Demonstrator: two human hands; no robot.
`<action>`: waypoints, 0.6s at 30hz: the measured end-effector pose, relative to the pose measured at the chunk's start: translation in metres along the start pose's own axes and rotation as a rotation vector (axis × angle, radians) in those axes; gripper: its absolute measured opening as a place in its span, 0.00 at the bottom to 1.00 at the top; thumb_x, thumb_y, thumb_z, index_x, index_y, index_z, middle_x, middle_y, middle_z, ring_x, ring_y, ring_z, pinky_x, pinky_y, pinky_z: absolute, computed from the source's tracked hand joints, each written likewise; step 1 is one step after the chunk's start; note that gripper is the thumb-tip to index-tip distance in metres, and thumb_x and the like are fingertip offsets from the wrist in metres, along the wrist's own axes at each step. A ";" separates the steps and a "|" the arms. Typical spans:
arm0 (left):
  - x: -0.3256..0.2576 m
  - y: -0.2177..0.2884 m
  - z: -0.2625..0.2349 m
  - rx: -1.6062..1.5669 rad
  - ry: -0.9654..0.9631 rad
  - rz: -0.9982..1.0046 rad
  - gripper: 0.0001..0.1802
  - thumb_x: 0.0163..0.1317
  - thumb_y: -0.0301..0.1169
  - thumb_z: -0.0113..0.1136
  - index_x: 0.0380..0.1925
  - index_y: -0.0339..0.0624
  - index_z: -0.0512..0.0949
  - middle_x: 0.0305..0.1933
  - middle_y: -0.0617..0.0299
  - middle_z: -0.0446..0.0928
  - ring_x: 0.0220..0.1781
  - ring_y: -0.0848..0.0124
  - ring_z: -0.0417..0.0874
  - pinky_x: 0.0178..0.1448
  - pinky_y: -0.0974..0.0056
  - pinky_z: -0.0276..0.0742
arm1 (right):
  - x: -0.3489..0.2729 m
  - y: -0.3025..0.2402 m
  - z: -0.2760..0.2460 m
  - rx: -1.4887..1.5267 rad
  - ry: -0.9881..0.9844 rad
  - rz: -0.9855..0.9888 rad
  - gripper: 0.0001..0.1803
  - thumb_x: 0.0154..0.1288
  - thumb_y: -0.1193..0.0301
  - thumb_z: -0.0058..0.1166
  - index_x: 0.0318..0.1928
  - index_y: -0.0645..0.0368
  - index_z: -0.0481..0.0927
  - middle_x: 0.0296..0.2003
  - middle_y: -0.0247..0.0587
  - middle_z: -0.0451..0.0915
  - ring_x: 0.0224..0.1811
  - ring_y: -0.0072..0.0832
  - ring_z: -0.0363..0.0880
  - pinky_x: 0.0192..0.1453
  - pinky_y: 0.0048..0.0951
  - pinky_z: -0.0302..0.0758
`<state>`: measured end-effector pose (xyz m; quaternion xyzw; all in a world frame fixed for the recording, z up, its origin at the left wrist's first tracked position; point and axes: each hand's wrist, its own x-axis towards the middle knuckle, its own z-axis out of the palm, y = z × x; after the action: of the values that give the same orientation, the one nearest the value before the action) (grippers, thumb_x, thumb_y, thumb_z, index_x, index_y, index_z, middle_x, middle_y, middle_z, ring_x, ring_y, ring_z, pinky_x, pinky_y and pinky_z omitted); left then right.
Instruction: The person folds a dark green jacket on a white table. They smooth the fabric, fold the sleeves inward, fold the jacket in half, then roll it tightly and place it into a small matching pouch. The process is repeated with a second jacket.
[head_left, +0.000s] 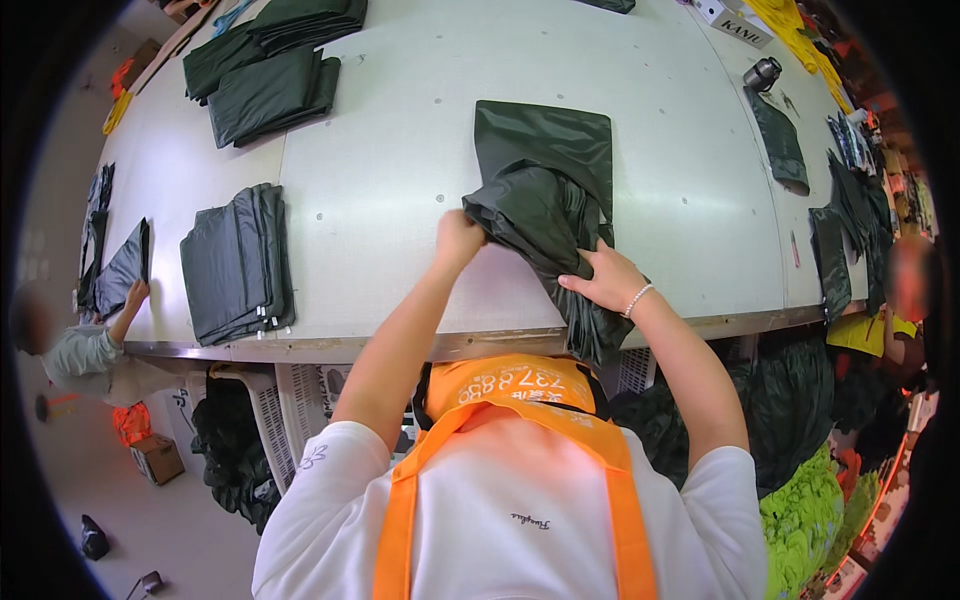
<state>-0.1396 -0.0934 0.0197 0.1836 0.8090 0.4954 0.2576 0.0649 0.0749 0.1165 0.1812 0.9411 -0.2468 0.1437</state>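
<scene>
A dark green, shiny piece of waterproof-looking fabric (535,215) is bunched in front of me, its lower end hanging over the table's near edge. My left hand (461,238) is closed on its left side, the fingertips partly hidden beneath the folds. On the right, my right hand (608,278) grips the gathered cloth, thumb pointing left across it. Under and beyond the bunch lies a flat dark green folded panel (545,137); whether the two are one piece I cannot tell.
A folded dark green stack (235,265) lies left on the white table (380,170), with more stacks (275,95) farther back. A black bottle (762,74) and white box (735,20) stand at far right. White crates (268,425) sit below the edge. People work at both sides.
</scene>
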 end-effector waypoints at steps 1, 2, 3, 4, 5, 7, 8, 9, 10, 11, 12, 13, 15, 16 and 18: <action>-0.001 0.012 -0.008 -0.010 0.016 0.017 0.10 0.53 0.27 0.54 0.22 0.30 0.79 0.18 0.50 0.78 0.20 0.65 0.79 0.29 0.61 0.73 | -0.002 0.000 -0.002 -0.015 -0.022 0.034 0.40 0.55 0.43 0.54 0.56 0.65 0.74 0.54 0.63 0.69 0.54 0.52 0.73 0.60 0.40 0.70; -0.005 0.022 -0.015 0.034 0.055 0.073 0.10 0.54 0.27 0.55 0.20 0.31 0.78 0.16 0.52 0.77 0.17 0.66 0.76 0.26 0.61 0.71 | -0.005 0.000 -0.007 -0.029 -0.044 0.067 0.39 0.56 0.43 0.54 0.56 0.65 0.74 0.53 0.63 0.70 0.54 0.52 0.73 0.60 0.40 0.70; -0.013 0.039 -0.026 -0.014 0.056 0.103 0.11 0.56 0.28 0.56 0.19 0.32 0.77 0.16 0.50 0.76 0.17 0.63 0.76 0.26 0.60 0.70 | -0.008 0.000 -0.011 -0.043 -0.066 0.101 0.39 0.56 0.43 0.54 0.56 0.64 0.75 0.53 0.63 0.70 0.54 0.52 0.73 0.59 0.40 0.70; -0.021 0.051 -0.029 0.092 0.066 0.164 0.11 0.56 0.29 0.56 0.19 0.33 0.77 0.18 0.49 0.76 0.18 0.60 0.77 0.26 0.59 0.71 | -0.011 0.003 -0.012 -0.115 -0.054 0.097 0.38 0.57 0.44 0.53 0.56 0.63 0.75 0.52 0.63 0.71 0.53 0.52 0.73 0.58 0.41 0.71; -0.030 0.061 -0.029 0.198 0.075 0.225 0.11 0.56 0.29 0.56 0.20 0.34 0.77 0.19 0.47 0.77 0.19 0.56 0.77 0.27 0.57 0.72 | -0.011 0.001 -0.014 -0.124 -0.052 0.115 0.37 0.57 0.44 0.53 0.55 0.63 0.75 0.52 0.63 0.71 0.53 0.52 0.74 0.58 0.41 0.71; -0.060 0.079 -0.012 0.388 0.105 0.482 0.08 0.56 0.30 0.55 0.22 0.37 0.78 0.22 0.47 0.77 0.23 0.51 0.78 0.29 0.53 0.74 | -0.009 -0.007 -0.016 -0.144 -0.053 0.143 0.37 0.57 0.44 0.53 0.55 0.63 0.75 0.50 0.62 0.72 0.52 0.52 0.74 0.57 0.42 0.72; -0.075 0.070 0.005 0.349 0.020 0.594 0.07 0.56 0.29 0.56 0.23 0.37 0.78 0.21 0.47 0.76 0.23 0.49 0.77 0.29 0.54 0.74 | -0.006 -0.010 -0.014 -0.064 0.026 0.130 0.31 0.57 0.49 0.53 0.51 0.62 0.78 0.51 0.63 0.72 0.48 0.54 0.76 0.55 0.43 0.73; -0.091 0.060 0.022 0.308 -0.066 0.705 0.06 0.56 0.28 0.56 0.23 0.38 0.77 0.19 0.47 0.75 0.22 0.48 0.76 0.28 0.54 0.74 | -0.001 -0.010 -0.011 -0.038 0.041 0.135 0.29 0.56 0.51 0.54 0.49 0.62 0.79 0.51 0.63 0.72 0.48 0.54 0.76 0.55 0.44 0.74; -0.111 0.060 0.034 0.385 -0.155 0.693 0.08 0.55 0.30 0.57 0.22 0.39 0.78 0.19 0.48 0.75 0.23 0.49 0.78 0.28 0.54 0.74 | 0.009 -0.008 -0.007 -0.008 0.057 0.134 0.28 0.55 0.53 0.54 0.48 0.62 0.79 0.51 0.62 0.72 0.48 0.54 0.76 0.55 0.44 0.74; -0.124 0.061 0.042 0.451 -0.248 0.685 0.09 0.54 0.32 0.57 0.21 0.40 0.79 0.19 0.50 0.76 0.24 0.51 0.79 0.29 0.54 0.74 | 0.013 -0.009 -0.005 0.017 0.074 0.144 0.26 0.54 0.55 0.55 0.46 0.63 0.80 0.51 0.62 0.72 0.48 0.54 0.76 0.54 0.44 0.74; -0.119 0.066 0.035 0.516 -0.406 0.628 0.11 0.54 0.35 0.58 0.20 0.40 0.79 0.19 0.50 0.76 0.24 0.51 0.79 0.29 0.55 0.75 | 0.010 -0.014 -0.004 -0.058 0.082 0.143 0.23 0.50 0.59 0.55 0.43 0.62 0.81 0.52 0.64 0.71 0.46 0.53 0.77 0.53 0.44 0.74; -0.110 0.079 0.021 0.579 -0.566 0.569 0.13 0.53 0.38 0.59 0.19 0.40 0.79 0.19 0.51 0.77 0.25 0.52 0.80 0.29 0.55 0.75 | 0.009 -0.011 0.003 -0.149 0.131 0.056 0.23 0.50 0.57 0.56 0.42 0.62 0.81 0.54 0.67 0.69 0.45 0.52 0.78 0.51 0.43 0.75; -0.091 0.112 0.007 0.581 -0.654 0.435 0.21 0.48 0.48 0.61 0.14 0.41 0.79 0.19 0.53 0.78 0.25 0.54 0.81 0.31 0.55 0.76 | 0.005 -0.014 0.012 -0.220 0.189 -0.015 0.24 0.51 0.55 0.58 0.41 0.61 0.81 0.56 0.70 0.67 0.45 0.50 0.78 0.51 0.41 0.75; -0.079 0.137 0.011 0.609 -0.463 0.485 0.19 0.47 0.49 0.63 0.19 0.43 0.81 0.19 0.57 0.78 0.25 0.56 0.81 0.32 0.55 0.77 | 0.002 -0.020 0.010 -0.285 0.132 0.028 0.24 0.51 0.53 0.59 0.41 0.59 0.81 0.58 0.69 0.66 0.47 0.48 0.77 0.51 0.39 0.73; -0.050 0.151 0.025 0.630 0.037 0.765 0.22 0.43 0.47 0.68 0.33 0.43 0.79 0.32 0.57 0.77 0.38 0.58 0.80 0.35 0.58 0.77 | -0.001 -0.042 0.011 -0.343 0.133 -0.035 0.21 0.49 0.55 0.61 0.39 0.57 0.82 0.51 0.58 0.73 0.46 0.44 0.76 0.49 0.38 0.73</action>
<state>-0.0784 -0.0360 0.1575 0.5273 0.7985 0.2893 -0.0251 0.0507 0.0350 0.1249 0.1536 0.9798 -0.0728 0.1055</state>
